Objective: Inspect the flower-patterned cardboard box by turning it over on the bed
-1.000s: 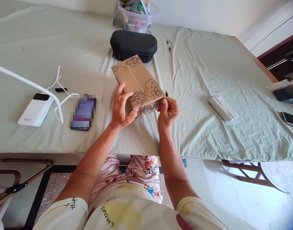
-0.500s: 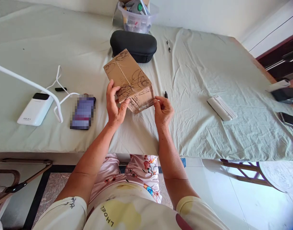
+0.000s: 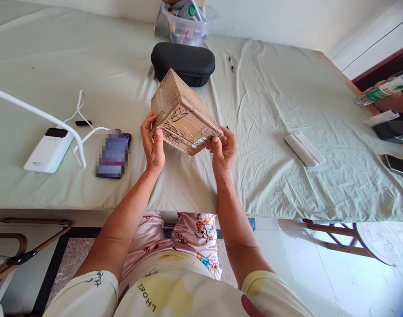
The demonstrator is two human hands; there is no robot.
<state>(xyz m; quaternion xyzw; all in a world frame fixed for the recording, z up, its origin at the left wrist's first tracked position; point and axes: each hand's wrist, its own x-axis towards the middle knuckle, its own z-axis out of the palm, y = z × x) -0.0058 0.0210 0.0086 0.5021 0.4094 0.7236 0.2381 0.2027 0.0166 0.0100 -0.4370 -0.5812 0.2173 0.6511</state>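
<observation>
A brown cardboard box (image 3: 185,119) with black scribbles is tilted between my two hands above the table. My left hand (image 3: 153,143) grips its left corner, thumb on the face turned to me. My right hand (image 3: 224,149) holds the right corner, the thumb in front and the fingers behind. A small pale printed patch shows low on the near face. Just past the box lies a black zip case (image 3: 183,61), partly covered by it. The tip of a black marker (image 3: 227,127) peeks out beside my right fingers.
On the left lie a white power bank (image 3: 48,152), a phone (image 3: 114,155) and a white cable. A pen (image 3: 231,64) and a pale pouch-like object (image 3: 304,149) rest to the right. A plastic tub (image 3: 188,28) stands behind; at far right, a bottle (image 3: 384,89) is in a person's hand.
The box has turned in my hands: its scribbled long face has tipped away and another scribbled face now fronts me. My right thumb has shifted onto it. A bottle has appeared at far right.
</observation>
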